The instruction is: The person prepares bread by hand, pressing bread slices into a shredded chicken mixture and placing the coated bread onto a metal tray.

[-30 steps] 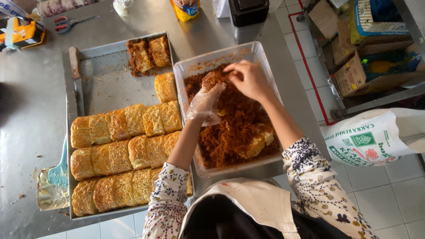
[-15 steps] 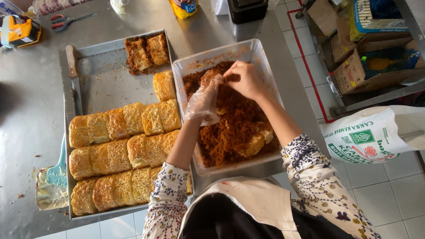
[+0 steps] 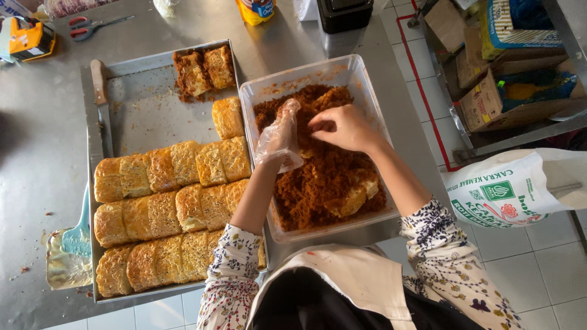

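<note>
Hands meet over the tub (image 3: 367,79), a clear plastic box of brown shredded floss (image 3: 318,177) standing on the steel worktop (image 3: 36,122). The left hand (image 3: 280,142), in a loose clear glove, is half curled with fingers bent over the floss; whether it grips anything I cannot tell. The right hand (image 3: 343,126), bare, is pinched shut on a bit of floss or a bun hidden beneath it, right beside the left. Two buns (image 3: 358,195) lie half buried in the tub's near corner.

Left of the tub sits one metal tray (image 3: 147,110). On it I count roughly sixteen plain buns (image 3: 165,201) in three rows, one loose bun (image 3: 227,117) nearest the tub, and two coated buns (image 3: 203,69) at the far edge. One knife (image 3: 101,104) lies along the tray's far left side.

Risks, as I judge them: the baggy glove could slip off into the floss, and crumbs could scatter over the tub's rim onto the worktop.
</note>
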